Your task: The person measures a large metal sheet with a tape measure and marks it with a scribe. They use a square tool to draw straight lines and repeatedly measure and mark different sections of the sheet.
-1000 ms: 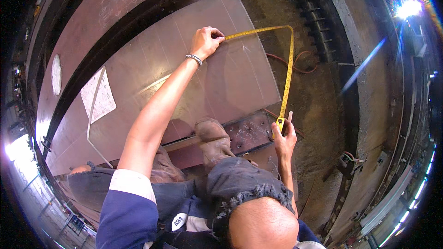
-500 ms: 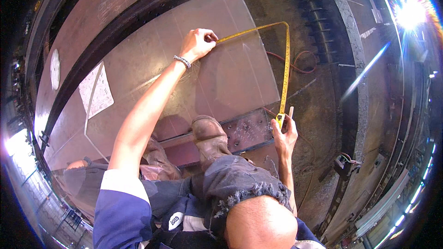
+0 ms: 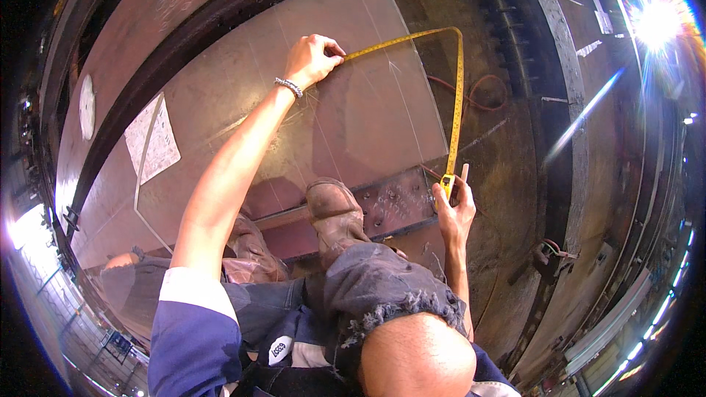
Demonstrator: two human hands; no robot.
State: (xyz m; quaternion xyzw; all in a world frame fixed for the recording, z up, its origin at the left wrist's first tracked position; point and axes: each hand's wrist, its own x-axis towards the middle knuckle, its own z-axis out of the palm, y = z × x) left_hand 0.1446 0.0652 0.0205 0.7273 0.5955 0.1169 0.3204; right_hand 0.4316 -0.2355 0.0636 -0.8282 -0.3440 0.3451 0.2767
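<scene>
Yellow tape measure (image 3: 457, 95) | left hand (image 3: 312, 59) fingers pinch its end on steel plate (image 3: 368, 125) | right hand (image 3: 456, 209) fingers grip its case

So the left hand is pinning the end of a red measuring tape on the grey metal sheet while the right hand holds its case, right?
Not quite: the head view shows a yellow measuring tape, not red. The left hand pins its end on the grey metal sheet; the right hand holds the case.

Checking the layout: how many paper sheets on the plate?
2: a large white sheet left of the forearm, and a small oval white piece further left on the next plate. More may be hidden under the person.
</scene>
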